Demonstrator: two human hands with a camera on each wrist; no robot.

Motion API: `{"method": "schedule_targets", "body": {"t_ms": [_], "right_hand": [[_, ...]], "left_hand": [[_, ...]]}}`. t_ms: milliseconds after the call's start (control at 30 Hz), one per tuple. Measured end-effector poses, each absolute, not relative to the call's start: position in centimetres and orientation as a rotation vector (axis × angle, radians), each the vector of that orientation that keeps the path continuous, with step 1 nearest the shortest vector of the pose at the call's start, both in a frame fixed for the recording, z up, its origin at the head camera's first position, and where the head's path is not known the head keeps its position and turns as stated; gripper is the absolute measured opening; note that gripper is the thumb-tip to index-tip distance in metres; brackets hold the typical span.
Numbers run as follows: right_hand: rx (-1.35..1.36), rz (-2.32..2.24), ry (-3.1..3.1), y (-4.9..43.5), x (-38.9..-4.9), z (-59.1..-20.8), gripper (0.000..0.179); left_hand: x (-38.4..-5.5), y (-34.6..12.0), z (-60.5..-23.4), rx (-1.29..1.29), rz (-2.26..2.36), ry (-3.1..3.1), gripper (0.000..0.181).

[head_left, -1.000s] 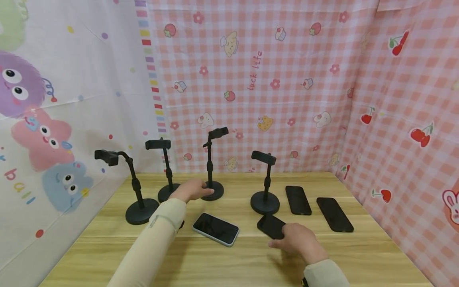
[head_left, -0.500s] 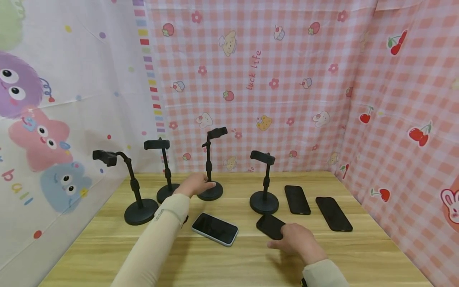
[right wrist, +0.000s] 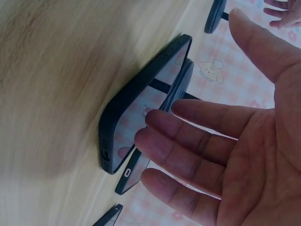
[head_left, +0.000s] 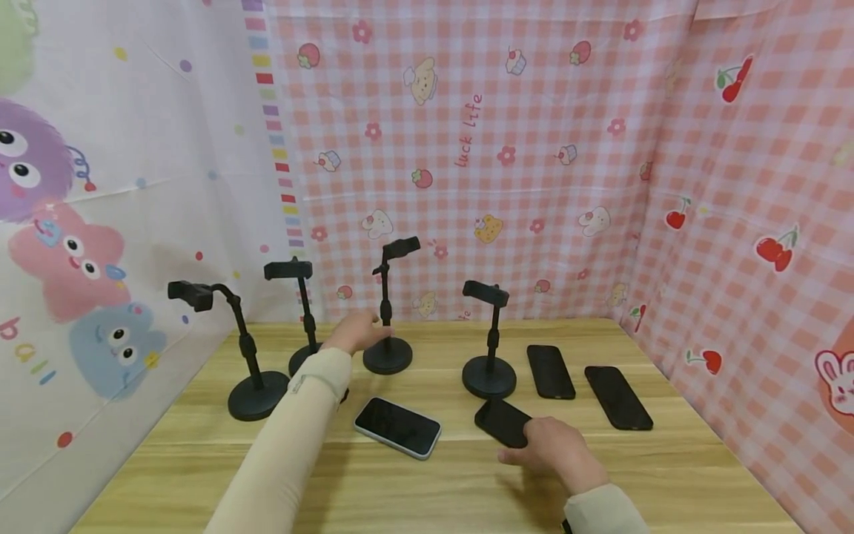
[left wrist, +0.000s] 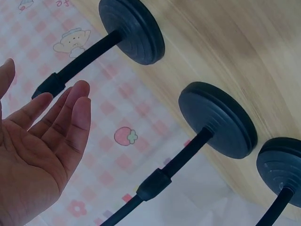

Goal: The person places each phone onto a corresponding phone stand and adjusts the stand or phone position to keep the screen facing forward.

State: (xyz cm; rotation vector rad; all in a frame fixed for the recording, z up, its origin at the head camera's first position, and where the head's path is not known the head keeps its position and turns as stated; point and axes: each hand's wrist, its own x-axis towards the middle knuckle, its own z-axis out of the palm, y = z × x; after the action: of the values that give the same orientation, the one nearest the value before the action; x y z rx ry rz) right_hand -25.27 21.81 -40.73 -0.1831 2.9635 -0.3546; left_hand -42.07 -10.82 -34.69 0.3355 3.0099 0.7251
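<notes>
My left hand (head_left: 358,331) reaches to the post of a black phone stand (head_left: 388,357) at the back middle. In the left wrist view the left hand (left wrist: 42,146) has loosely bent fingers beside the collar (left wrist: 49,86) of that post, the thumb apart from them. Over the near end of a black smartphone (head_left: 502,424) hovers my right hand (head_left: 555,449). The right wrist view shows the right hand (right wrist: 256,160) with spread, nearly straight fingers in front of the phone (right wrist: 129,101), which lies flat on the table. Neither hand grips anything.
Phone stands rise at the far left (head_left: 259,394), behind the left forearm (head_left: 288,270), and right of centre (head_left: 489,377). A light-edged smartphone (head_left: 398,427) lies between the arms. Two black phones, one nearer the stand (head_left: 551,371) and another farther right (head_left: 618,397), lie on the wooden table (head_left: 427,497).
My left hand has risen from near the middle stand's base to beside its post. The right hand stays over the black smartphone. The whole view has shifted slightly.
</notes>
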Motion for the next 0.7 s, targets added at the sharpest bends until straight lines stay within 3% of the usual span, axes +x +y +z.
{"method": "schedule_targets", "body": {"t_ms": [700], "right_hand": [[-0.187, -0.348, 3.015, 22.8, -24.9, -40.9, 0.059]], "left_hand": [[-44.3, -9.8, -32.9, 0.225, 0.783, 3.075, 0.064]]}}
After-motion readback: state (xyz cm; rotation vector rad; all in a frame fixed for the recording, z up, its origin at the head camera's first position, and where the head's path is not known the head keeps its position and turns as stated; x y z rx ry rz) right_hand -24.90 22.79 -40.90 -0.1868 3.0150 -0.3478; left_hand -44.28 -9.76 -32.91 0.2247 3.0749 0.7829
